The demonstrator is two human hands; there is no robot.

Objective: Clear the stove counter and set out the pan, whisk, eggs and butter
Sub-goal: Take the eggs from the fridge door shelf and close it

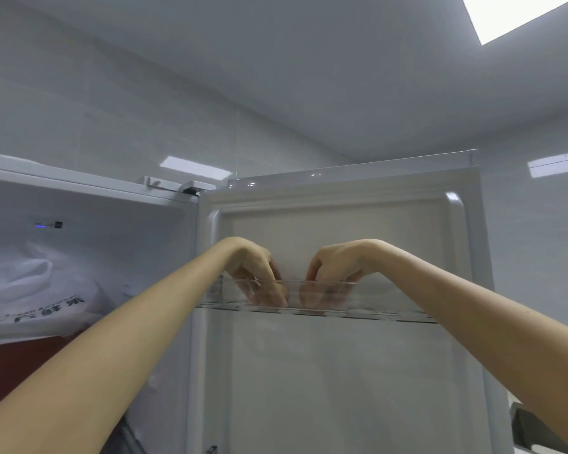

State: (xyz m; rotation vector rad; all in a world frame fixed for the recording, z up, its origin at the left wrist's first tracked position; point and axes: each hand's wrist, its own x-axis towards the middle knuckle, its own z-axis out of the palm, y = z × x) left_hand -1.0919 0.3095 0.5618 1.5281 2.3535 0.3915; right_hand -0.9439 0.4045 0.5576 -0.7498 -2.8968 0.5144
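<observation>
No egg shows plainly; any eggs likely sit in the clear door tray [391,299], which runs sideways across the upper part of the open fridge door [341,388]. Into it the left hand [256,267] and right hand [338,263] dip side by side, equally near, fingers curled downward; whether either grips anything cannot be told.

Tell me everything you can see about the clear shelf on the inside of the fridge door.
The door shelf is a shallow, see-through plastic tray with a low front wall, mounted across the upper inside of the open white fridge door. Roundish shapes line its floor. The left hand and right hand both reach in over the front wall, fingers pointing down to its floor; whether they hold anything is unclear through the plastic.
</observation>
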